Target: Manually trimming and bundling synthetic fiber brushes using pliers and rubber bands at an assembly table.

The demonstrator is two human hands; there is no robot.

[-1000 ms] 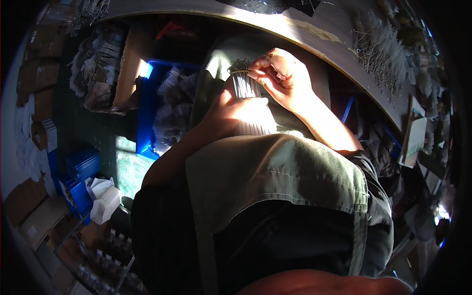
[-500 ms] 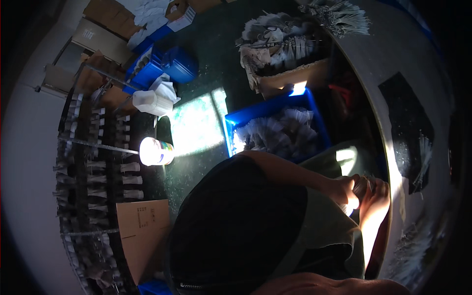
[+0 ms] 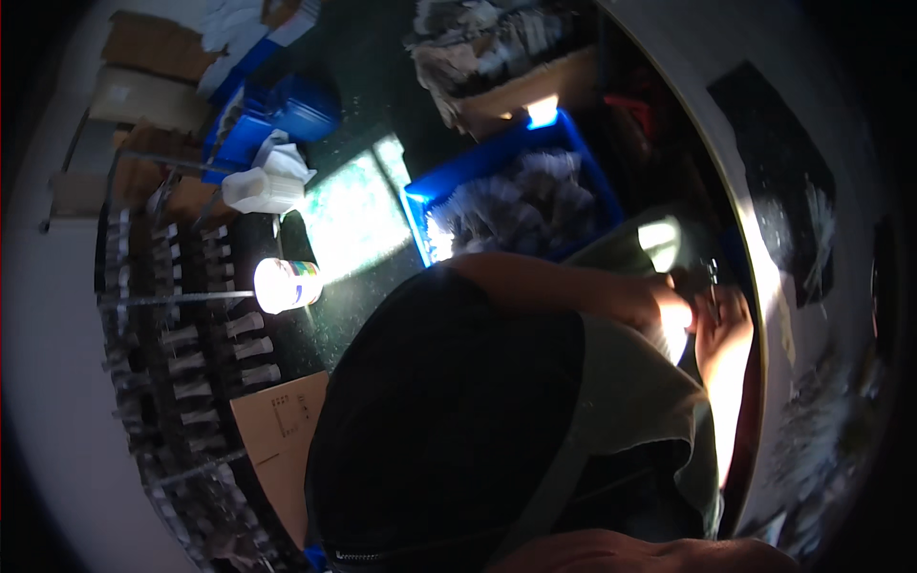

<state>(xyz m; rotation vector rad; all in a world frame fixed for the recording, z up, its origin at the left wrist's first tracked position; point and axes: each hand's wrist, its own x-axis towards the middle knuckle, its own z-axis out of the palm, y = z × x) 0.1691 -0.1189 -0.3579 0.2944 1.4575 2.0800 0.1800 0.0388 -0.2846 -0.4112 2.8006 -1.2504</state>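
My left hand (image 3: pixel 661 307) is closed around a bundle of thin pale strands (image 3: pixel 676 350), whose lower end shows bright in the sunlight. Against it, my right hand (image 3: pixel 724 329) has its fingers bent and pressed together at the bundle's upper end. Both hands meet over my lap, beside the table edge. Shadow and glare hide the fingertips and most of the bundle. A blue crate (image 3: pixel 585 143) filled with similar pale bundles (image 3: pixel 521 205) stands on the floor beyond my left arm.
A worktable (image 3: pixel 683 57) runs along the right, with a black sheet (image 3: pixel 764 153) and loose strands on it. Behind the crate is a cardboard box (image 3: pixel 497 103) heaped with material. Leftward stand a white bucket (image 3: pixel 287 285), a rack of bundles (image 3: pixel 181 334) and an opened carton (image 3: pixel 282 430).
My hands appear higher in the picture, as do the crate and table, since the view has shifted. The right fingers have drawn in closer to the left hand, and less of the bundle shows.
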